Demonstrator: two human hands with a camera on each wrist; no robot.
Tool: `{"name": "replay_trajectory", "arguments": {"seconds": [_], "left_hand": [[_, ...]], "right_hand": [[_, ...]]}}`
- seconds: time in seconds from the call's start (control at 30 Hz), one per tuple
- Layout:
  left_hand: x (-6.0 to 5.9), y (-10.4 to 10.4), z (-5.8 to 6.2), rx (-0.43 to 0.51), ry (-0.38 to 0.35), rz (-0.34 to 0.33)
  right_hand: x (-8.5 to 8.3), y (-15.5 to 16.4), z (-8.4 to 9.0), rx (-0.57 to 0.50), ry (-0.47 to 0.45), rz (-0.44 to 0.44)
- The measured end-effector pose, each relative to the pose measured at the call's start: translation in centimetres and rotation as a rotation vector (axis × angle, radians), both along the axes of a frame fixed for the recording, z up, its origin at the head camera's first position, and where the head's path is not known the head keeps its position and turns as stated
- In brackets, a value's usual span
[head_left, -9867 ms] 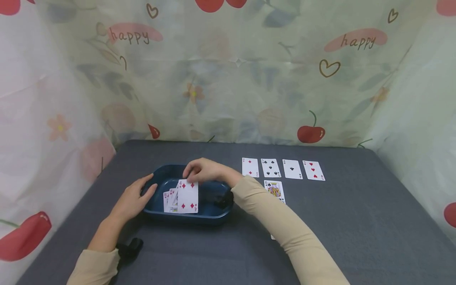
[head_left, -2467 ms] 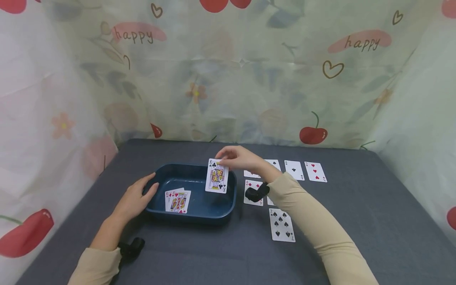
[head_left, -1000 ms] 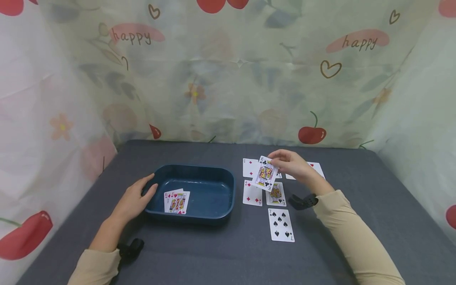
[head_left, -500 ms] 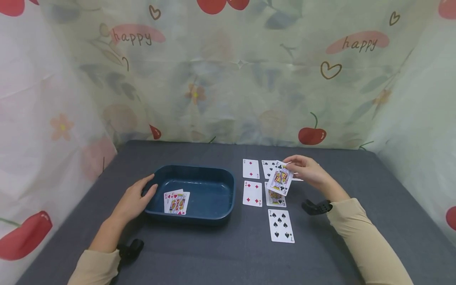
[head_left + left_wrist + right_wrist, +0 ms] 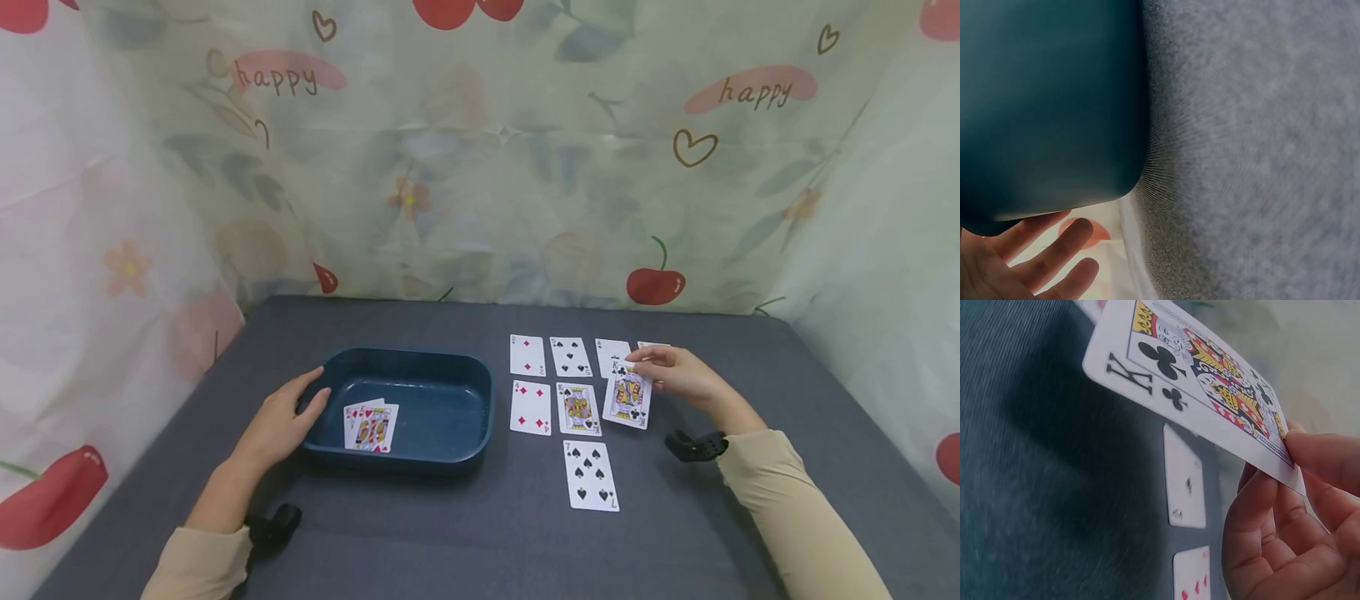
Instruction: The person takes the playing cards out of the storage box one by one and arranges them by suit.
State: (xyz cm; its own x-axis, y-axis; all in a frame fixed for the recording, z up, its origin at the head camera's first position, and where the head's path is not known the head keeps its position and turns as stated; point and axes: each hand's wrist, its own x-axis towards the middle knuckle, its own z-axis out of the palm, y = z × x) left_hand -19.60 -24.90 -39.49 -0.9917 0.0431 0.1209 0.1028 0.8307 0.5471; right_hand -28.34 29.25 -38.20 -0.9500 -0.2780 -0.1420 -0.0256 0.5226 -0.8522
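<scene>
My right hand [image 5: 688, 382] pinches a king of clubs [image 5: 627, 402] by its top edge, between thumb and fingers. The card hangs tilted, close over the table and right of the king of spades [image 5: 578, 409], overlapping the ace of clubs [image 5: 612, 352] in the head view. In the right wrist view, the king of clubs [image 5: 1210, 381] shows face-up above its shadow. My left hand [image 5: 276, 418] rests at the left end of a dark blue tray [image 5: 408, 460], fingers [image 5: 1054, 256] loosely spread along its outer wall. Two face cards [image 5: 377, 427] overlap inside the tray.
The back row holds the two of diamonds [image 5: 527, 356], a spade card [image 5: 570, 357], the ace and a heart card [image 5: 654, 343] partly hidden by my right hand. Nearer lie the four of diamonds [image 5: 530, 407] and seven of spades [image 5: 591, 475]. Patterned curtains [image 5: 480, 208] enclose the grey table.
My right hand has taken the king of clubs from the tray and carried it right, past the king of spades. Earlier, the four of diamonds was moved out to the table. My left hand stays put.
</scene>
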Motion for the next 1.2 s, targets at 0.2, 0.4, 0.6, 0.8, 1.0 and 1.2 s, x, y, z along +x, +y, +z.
{"name": "replay_trajectory", "arguments": {"seconds": [0.2, 0.4, 0.6, 0.8, 1.0, 1.2], "left_hand": [[0.0, 0.0, 0.0, -0.002, -0.001, -0.001], [-0.1, 0.0, 0.1, 0.002, 0.0, -0.002], [-0.1, 0.1, 0.1, -0.003, -0.003, 0.004], [0.0, 0.1, 0.2, -0.001, 0.0, 0.005], [0.0, 0.1, 0.2, -0.003, -0.003, 0.006], [0.0, 0.1, 0.2, -0.001, -0.001, 0.004]], "right_hand": [[-0.6, 0.7, -0.8, 0.01, -0.052, -0.004], [-1.1, 0.7, -1.5, 0.081, -0.055, -0.003], [-1.6, 0.6, -2.1, 0.124, -0.045, -0.008], [-1.8, 0.3, -2.4, 0.155, -0.018, -0.033], [-1.8, -0.1, -2.5, 0.186, 0.023, -0.04], [-1.6, -0.4, -2.4, 0.228, 0.052, -0.038]]}}
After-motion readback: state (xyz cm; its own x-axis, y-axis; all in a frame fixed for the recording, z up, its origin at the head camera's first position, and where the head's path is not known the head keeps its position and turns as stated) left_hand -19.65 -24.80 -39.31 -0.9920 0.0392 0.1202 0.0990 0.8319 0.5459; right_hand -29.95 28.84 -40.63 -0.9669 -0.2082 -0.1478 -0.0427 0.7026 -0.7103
